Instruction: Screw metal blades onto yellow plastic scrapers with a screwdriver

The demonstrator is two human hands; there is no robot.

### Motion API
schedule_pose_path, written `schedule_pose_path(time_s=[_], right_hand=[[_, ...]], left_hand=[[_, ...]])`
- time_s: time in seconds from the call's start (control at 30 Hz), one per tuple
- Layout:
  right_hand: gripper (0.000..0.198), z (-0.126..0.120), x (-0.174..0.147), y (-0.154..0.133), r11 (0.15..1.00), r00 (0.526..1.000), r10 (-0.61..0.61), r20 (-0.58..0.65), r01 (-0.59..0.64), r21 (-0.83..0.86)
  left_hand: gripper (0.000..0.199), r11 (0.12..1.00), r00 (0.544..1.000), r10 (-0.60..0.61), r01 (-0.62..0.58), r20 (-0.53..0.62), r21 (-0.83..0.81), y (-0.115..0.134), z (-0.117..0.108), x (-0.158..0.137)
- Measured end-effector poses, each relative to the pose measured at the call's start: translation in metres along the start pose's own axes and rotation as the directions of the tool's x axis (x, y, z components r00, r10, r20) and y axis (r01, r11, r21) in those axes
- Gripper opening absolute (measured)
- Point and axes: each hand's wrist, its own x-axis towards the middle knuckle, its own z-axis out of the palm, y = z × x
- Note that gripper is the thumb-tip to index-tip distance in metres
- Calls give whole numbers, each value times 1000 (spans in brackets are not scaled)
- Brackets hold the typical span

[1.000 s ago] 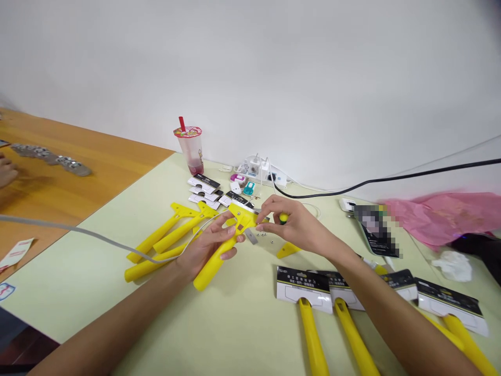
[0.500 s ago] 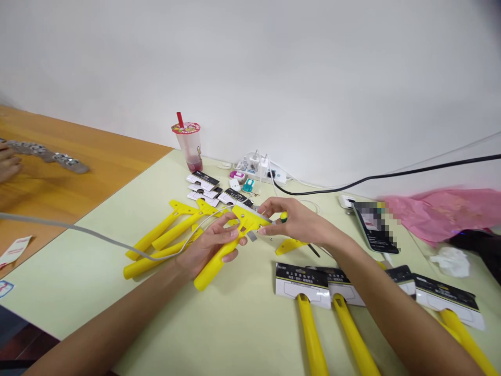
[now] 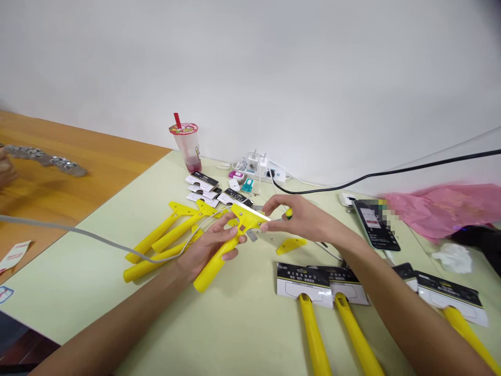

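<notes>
My left hand (image 3: 213, 245) is wrapped round the handle of a yellow scraper (image 3: 214, 271), which tilts with its head up and to the right. A pale metal strip runs along the head's top edge, and small screws show on its face. My right hand (image 3: 301, 216) pinches the right end of that head between thumb and fingers. A yellow-and-green screwdriver handle (image 3: 288, 213) peeks out within the right hand, seemingly tucked in the palm. Below it lies a loose yellow blade cover (image 3: 290, 245). More yellow scrapers (image 3: 156, 235) lie left of my left hand.
Carded yellow handles (image 3: 313, 334) lie at the front right. Black-and-white cards (image 3: 202, 181), a drink cup (image 3: 188, 149) and a power strip (image 3: 260, 167) stand behind. A phone (image 3: 376, 224) and pink plastic bag (image 3: 454, 209) are rightward. A grey cable (image 3: 97, 236) crosses my left wrist. Another person's hand (image 3: 6, 167) shows far left.
My right hand has shifted slightly at the head's right end, and the screwdriver handle in it has turned a little. My left hand keeps the scraper nearly still.
</notes>
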Motion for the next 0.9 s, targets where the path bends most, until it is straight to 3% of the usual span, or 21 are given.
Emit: schedule_pose_path(time_s=[0.07,0.13,0.23,0.33,0.43,0.67,0.9], right_hand=[[38,-8,-7,-11,999,983,-28,-181,21,-38],[35,-17,-16,-21,997,935,-73,-346,73,-12],[26,-24,-29,-32,970,856,-167,-489,232,75],[26,-19,-37,-37,906,844,-247,-477,376,196],[15,-5,-36,-37,874,863,-293,-412,417,251],[11,20,-22,-30,846,797,-440,-414,523,106],[11,18,-19,-25,862,792,-433,-430,503,60]], left_hand=[[41,999,999,-6,4,-41,-45,1,2,1],[39,998,998,-30,27,-60,-53,0,4,1],[39,996,994,-85,84,-69,-25,-5,7,-1],[44,989,987,-149,150,-61,10,-13,9,-2],[43,978,979,-196,199,-54,56,-18,12,-3],[36,965,971,-238,237,-4,112,-20,14,-2],[39,965,971,-240,237,10,115,-23,9,-2]])
